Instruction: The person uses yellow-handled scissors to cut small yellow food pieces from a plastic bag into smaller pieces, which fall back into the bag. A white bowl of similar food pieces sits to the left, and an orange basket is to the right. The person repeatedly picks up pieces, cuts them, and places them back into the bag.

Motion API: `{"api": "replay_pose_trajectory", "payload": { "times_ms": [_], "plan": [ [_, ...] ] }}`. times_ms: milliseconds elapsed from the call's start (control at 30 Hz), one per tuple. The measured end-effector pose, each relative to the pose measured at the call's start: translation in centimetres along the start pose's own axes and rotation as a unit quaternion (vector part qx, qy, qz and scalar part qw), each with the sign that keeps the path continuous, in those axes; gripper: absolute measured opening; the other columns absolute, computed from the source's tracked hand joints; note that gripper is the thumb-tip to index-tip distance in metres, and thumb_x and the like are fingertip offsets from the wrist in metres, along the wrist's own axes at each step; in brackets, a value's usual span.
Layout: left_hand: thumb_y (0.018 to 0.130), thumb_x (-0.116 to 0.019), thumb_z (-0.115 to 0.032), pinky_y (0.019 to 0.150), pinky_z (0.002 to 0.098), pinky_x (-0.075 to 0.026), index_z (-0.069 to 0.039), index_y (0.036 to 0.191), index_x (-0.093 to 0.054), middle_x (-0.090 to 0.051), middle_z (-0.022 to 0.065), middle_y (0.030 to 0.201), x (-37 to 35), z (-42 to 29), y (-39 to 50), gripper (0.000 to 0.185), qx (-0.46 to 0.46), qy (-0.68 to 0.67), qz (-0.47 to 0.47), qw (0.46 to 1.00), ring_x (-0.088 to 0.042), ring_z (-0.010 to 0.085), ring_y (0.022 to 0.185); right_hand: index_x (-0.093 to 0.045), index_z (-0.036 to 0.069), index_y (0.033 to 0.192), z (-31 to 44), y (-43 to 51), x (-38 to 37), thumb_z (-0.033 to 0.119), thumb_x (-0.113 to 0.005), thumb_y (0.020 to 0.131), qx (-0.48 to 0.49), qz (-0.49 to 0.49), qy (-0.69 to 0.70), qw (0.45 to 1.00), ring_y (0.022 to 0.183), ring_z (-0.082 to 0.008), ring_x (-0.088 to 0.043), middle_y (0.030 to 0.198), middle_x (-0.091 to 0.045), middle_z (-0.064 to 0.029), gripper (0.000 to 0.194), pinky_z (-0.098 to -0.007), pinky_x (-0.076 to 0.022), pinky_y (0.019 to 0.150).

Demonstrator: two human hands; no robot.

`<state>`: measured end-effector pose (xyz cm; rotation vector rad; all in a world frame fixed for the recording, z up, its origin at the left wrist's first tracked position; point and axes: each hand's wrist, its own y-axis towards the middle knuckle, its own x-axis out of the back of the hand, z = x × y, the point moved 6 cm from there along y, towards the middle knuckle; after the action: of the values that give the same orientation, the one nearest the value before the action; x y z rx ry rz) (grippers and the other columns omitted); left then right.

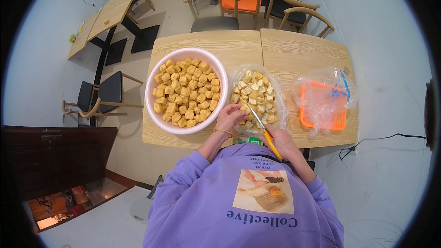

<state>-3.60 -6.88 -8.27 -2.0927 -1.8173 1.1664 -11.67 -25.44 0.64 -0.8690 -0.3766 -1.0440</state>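
My left hand (231, 117) pinches a fried tofu puff (245, 109) between thumb and fingertips, over a clear plastic bag. In my right hand (281, 141) are scissors (257, 118) with yellow handles, their blades pointing up at that puff. Cut tofu puffs (254, 89) with pale insides showing fill the open plastic bag (283, 105). To its left stands a round pink-white basin (220, 74) heaped with whole golden tofu puffs (186, 91).
An orange plastic basket (339, 124) with crumpled clear plastic (322, 105) lies on the wooden table (296, 48) at the right. A green packet (248, 140) is at the near edge, in front of my body. Chairs (215, 23) stand beyond the table.
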Motion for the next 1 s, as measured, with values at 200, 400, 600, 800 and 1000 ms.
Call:
{"api": "replay_pose_trajectory", "payload": {
  "times_ms": [200,400,600,800,1000],
  "plan": [
    [0.089,-0.072,-0.001,0.086,0.0342,-0.061,-0.003,0.115,-0.059,-0.070,0.0129,0.104,0.2,-0.1,0.1,0.029,0.015,-0.066,-0.003,0.998,-0.072,0.0281,0.095,-0.049,0.001,0.136,-0.4,0.1,-0.3,0.039,-0.064,0.097,0.002,-0.026,-0.018,0.999,0.092,-0.0451,-0.065,0.100,-0.067,-0.0266,0.056,-0.0500,-0.0503,0.077],
    [0.089,-0.073,-0.002,0.087,0.0351,-0.061,-0.004,0.111,-0.061,-0.070,0.0135,0.106,0.0,0.2,0.2,0.025,0.017,-0.047,0.002,0.999,-0.072,0.0282,0.095,-0.043,0.003,0.144,-0.3,0.2,-0.6,0.043,-0.061,0.098,0.011,-0.013,-0.059,0.998,0.104,-0.0451,-0.063,0.117,-0.064,-0.0266,0.063,-0.0505,-0.0479,0.088],
    [0.090,-0.073,-0.004,0.088,0.0345,-0.060,-0.002,0.113,-0.062,-0.070,0.0116,0.110,-0.2,0.4,-0.1,0.025,0.010,-0.018,0.016,1.000,-0.071,0.0266,0.098,-0.044,0.003,0.140,0.0,0.5,-0.7,0.040,-0.062,0.097,0.025,-0.037,-0.065,0.997,0.101,-0.0457,-0.063,0.111,-0.066,-0.0258,0.059,-0.0516,-0.0475,0.085],
    [0.092,-0.072,-0.006,0.088,0.0337,-0.059,0.001,0.116,-0.063,-0.070,0.0113,0.111,0.3,0.9,0.7,0.026,0.025,-0.016,0.004,1.000,-0.071,0.0253,0.096,-0.054,0.003,0.124,-0.2,0.6,-0.8,0.039,-0.065,0.096,0.009,-0.017,-0.014,1.000,0.088,-0.0462,-0.065,0.092,-0.068,-0.0243,0.047,-0.0502,-0.0498,0.074],
    [0.084,-0.076,-0.007,0.078,0.0367,-0.059,0.002,0.105,-0.067,-0.069,0.0139,0.104,0.0,-5.0,-1.7,0.025,-0.280,0.369,-0.075,0.883,-0.071,0.0266,0.090,-0.055,0.000,0.120,-0.9,1.1,-0.9,0.038,-0.065,0.097,0.007,-0.001,0.060,0.998,0.076,-0.0417,-0.065,0.079,-0.066,-0.0225,0.046,-0.0487,-0.0487,0.066]
  ]
}}
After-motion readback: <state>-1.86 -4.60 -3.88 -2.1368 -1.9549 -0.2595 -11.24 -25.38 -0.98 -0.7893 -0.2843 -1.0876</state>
